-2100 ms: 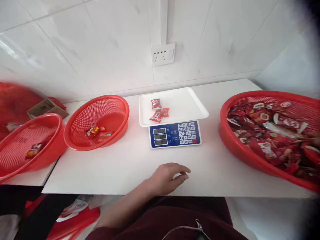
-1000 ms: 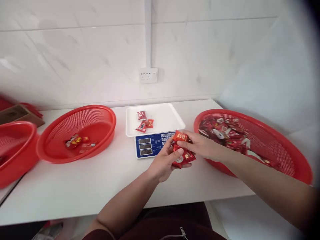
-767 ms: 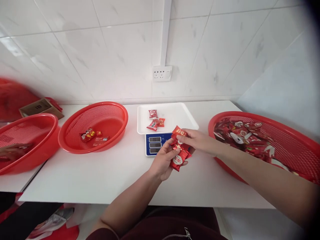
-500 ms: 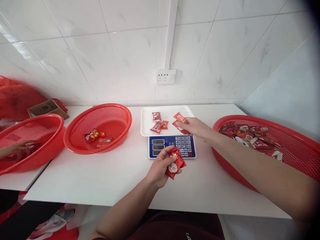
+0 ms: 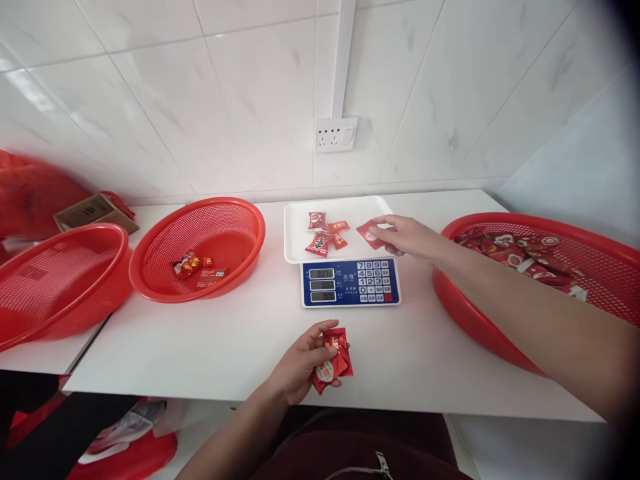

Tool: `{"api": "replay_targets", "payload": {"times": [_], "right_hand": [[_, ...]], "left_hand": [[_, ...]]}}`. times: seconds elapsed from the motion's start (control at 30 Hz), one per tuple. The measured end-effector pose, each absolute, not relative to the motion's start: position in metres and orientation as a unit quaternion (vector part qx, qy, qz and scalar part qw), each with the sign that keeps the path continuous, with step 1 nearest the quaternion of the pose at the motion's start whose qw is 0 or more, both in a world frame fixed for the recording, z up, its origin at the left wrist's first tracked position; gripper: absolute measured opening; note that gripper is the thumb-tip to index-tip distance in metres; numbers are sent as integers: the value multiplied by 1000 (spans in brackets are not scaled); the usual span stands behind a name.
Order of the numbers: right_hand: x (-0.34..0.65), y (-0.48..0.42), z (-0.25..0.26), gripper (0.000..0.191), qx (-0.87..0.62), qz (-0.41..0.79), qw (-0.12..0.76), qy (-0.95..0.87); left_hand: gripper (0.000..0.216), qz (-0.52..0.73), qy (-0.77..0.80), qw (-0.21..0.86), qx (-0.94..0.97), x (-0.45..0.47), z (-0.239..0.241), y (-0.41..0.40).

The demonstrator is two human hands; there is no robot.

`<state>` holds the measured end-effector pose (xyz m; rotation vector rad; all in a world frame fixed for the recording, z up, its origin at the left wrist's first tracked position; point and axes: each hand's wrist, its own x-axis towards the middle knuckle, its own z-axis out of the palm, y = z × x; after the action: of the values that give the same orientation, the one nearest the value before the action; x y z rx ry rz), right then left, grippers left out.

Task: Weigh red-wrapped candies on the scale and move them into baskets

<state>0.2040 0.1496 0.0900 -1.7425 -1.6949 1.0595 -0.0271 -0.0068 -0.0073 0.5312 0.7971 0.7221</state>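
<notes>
Several red candy packets [image 5: 334,360] are gripped in my left hand [image 5: 303,363], low over the table in front of the scale. My right hand [image 5: 404,235] pinches one red candy packet [image 5: 371,235] with a pale round label, over the right part of the white weighing tray [image 5: 297,247]. Several small red and orange candy packets [image 5: 317,244] lie on the tray's middle. Below the tray, the scale's blue panel [image 5: 350,283] shows three number displays and a keypad.
On the right, a large red basket [image 5: 450,327] holds many packets. Left of the scale stands another red basket [image 5: 245,273] with a few packets, and a third red basket [image 5: 107,280] beside it. A cardboard box [image 5: 93,215] and a wall socket [image 5: 336,135] are behind.
One orange packet has left my right hand and lies on the tray with the others. My left hand has drawn back from the scale. The other person's hand has left the far-left basket.
</notes>
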Motion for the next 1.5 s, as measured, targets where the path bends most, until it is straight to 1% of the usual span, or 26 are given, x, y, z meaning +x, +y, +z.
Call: {"api": "replay_targets", "payload": {"times": [0.07,0.13,0.17,0.23,0.3,0.37,0.47,0.6,0.67,0.77,0.83,0.9,1.0,1.1,1.23,1.4,1.5], "right_hand": [[204,146,92,61,-638,363,245,-634],[203,137,94,62,-644,326,250,-646],[203,130,94,58,-641,311,248,-657],[203,108,91,45,-615,313,223,-689],[203,81,82,36,-572,365,175,-713],[201,52,67,36,-543,432,135,-707],[196,18,39,37,-522,527,128,-658],[186,-2,11,37,-490,642,171,-565],[184,-5,6,33,-485,666,202,-530],[188,-6,3,31,-495,670,242,-497],[196,-4,0,34,-510,665,280,-469],[206,-2,-5,38,-532,650,336,-427],[217,1,-12,43,-558,629,395,-370],[219,1,-19,46,-569,628,394,-357],[214,-3,-27,44,-564,640,379,-359],[211,-4,-31,44,-557,634,382,-377],[213,-5,-33,43,-554,632,383,-383]], "left_hand": [[57,339,380,825,245,-28,-6,-10],[65,338,383,825,241,-27,-5,-12],[66,335,383,827,239,-27,-4,-14],[61,327,380,832,238,-25,-4,-16],[50,315,369,839,245,-24,-6,-18],[41,306,351,845,262,-22,-8,-19],[39,288,331,841,316,-17,-9,-17],[51,266,339,816,385,-6,-8,-14],[59,269,358,803,392,0,-8,-13],[67,275,394,800,360,7,-9,-14],[64,280,406,811,316,9,-9,-13],[55,296,420,820,252,9,-6,-9],[41,356,440,805,178,5,6,3],[44,445,421,757,228,-2,24,21],[44,508,396,659,387,-3,47,57],[45,512,405,465,598,10,65,118],[45,515,447,318,658,11,72,137]]}}
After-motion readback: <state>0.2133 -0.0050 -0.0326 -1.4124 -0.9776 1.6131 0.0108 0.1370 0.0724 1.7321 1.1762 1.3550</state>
